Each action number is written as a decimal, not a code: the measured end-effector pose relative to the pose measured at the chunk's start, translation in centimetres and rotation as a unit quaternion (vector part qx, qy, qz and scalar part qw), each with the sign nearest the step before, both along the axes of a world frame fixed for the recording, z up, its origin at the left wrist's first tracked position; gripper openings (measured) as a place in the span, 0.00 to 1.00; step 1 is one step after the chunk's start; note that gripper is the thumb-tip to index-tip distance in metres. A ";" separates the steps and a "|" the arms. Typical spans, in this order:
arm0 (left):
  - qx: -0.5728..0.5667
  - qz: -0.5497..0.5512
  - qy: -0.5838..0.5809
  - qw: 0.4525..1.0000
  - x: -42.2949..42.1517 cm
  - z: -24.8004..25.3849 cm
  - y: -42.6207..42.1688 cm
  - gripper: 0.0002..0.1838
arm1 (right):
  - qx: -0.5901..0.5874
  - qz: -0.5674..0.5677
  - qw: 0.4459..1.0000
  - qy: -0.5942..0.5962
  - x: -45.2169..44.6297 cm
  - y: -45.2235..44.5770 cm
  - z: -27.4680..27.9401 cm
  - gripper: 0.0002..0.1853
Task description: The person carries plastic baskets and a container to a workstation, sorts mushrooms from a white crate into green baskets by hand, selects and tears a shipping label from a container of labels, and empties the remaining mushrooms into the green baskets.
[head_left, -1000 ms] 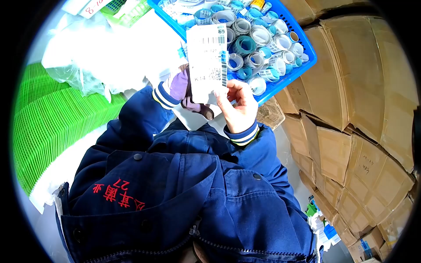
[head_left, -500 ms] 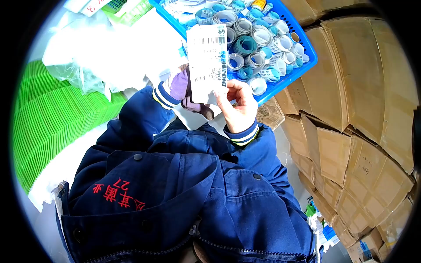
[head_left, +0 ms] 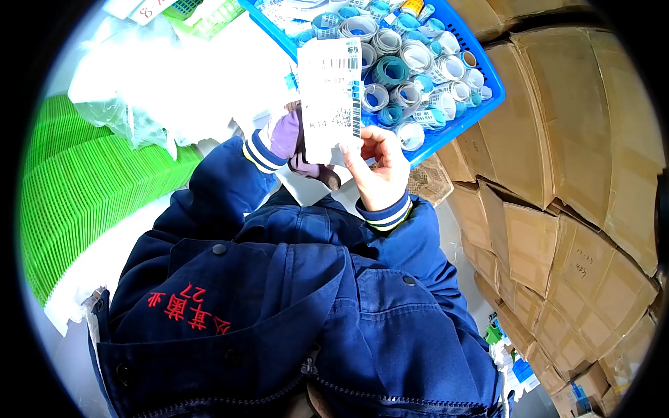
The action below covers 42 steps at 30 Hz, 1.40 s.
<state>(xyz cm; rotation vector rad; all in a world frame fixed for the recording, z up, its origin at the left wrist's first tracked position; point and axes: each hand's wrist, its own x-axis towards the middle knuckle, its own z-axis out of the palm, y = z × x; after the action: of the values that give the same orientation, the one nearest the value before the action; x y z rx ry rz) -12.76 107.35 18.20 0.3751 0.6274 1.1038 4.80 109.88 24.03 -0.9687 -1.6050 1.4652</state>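
A white printed label sheet (head_left: 329, 97) with barcodes and a QR code stands up in front of my body. My bare right hand (head_left: 380, 167) pinches its lower right corner between thumb and fingers. My left hand (head_left: 289, 139), in a purple and brown glove, is behind the sheet's left edge. The sheet hides most of its fingers, so what it holds cannot be made out. Just beyond the sheet is a blue basket (head_left: 488, 66) with several rolls of labels (head_left: 390, 71), white and teal.
Stacked green plastic baskets (head_left: 90, 202) rise at the left. A clear plastic bag (head_left: 129, 115) lies above them, beside a glaring white surface (head_left: 223, 70). Cardboard boxes (head_left: 571, 125) are piled along the right side. A green basket (head_left: 216, 17) is at the top left.
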 end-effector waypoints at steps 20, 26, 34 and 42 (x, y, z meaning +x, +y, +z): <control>0.033 0.008 0.057 0.998 -0.3 0.4 -0.3 0.37 | -0.014 0.005 1.000 0.011 0.0 -0.2 0.5 0.11; 0.017 0.045 0.052 0.997 -0.3 0.9 -0.1 0.33 | 0.013 0.005 1.000 -0.013 0.8 1.5 -0.7 0.17; 0.101 -0.023 0.368 0.924 0.0 3.1 0.1 0.24 | -0.169 -0.036 0.975 0.142 0.6 4.4 -1.4 0.18; 0.205 0.212 0.370 0.881 2.0 3.9 0.3 0.30 | -0.361 -0.018 0.905 0.225 1.2 4.7 -2.6 0.10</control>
<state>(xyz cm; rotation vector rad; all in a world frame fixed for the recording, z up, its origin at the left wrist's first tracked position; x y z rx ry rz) -10.74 107.63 22.06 1.0987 1.1918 1.5231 6.03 114.55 21.41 -0.9296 -0.6985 2.1275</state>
